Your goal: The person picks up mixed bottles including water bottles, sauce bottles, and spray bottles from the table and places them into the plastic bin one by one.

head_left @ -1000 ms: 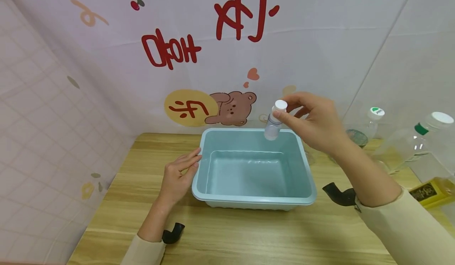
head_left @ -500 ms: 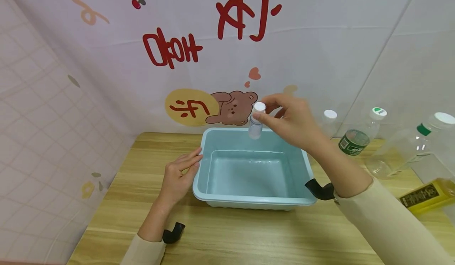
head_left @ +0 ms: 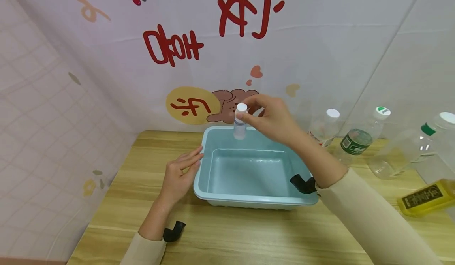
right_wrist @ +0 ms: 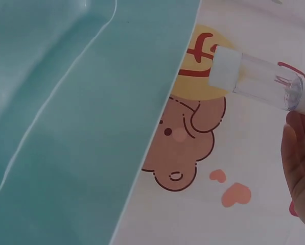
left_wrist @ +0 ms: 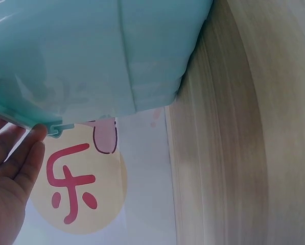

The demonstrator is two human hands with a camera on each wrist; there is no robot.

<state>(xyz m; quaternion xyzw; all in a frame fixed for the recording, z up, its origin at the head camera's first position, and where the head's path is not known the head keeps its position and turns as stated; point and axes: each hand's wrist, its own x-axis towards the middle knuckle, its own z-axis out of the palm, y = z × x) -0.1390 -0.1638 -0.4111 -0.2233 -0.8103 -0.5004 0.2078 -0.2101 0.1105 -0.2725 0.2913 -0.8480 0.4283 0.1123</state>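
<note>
My right hand (head_left: 271,119) pinches a small clear bottle (head_left: 239,130) by its white-capped top. The bottle hangs upright over the far rim of a light blue plastic basin (head_left: 254,198). In the right wrist view, the same bottle (right_wrist: 264,79) shows a clear body with a white section at its lower end, and part of the right hand (right_wrist: 300,163) is cut off by the frame. On the basin's left rim lie the nearly straight fingertips of my left hand (head_left: 179,178). The left wrist view shows those fingers (left_wrist: 27,163) touching the rim edge.
At right on the wooden table (head_left: 249,237) stand a white-capped clear bottle (head_left: 333,126), a green-labelled bottle (head_left: 357,140) and a larger clear bottle (head_left: 394,160). A tilted yellow oil bottle (head_left: 424,198) is in front of them. Behind the basin rises a printed wall covering (head_left: 313,59).
My right hand has carried the small bottle leftward along the basin's far rim. Bottles at right that the arm covered now show. The left hand stays on the rim.
</note>
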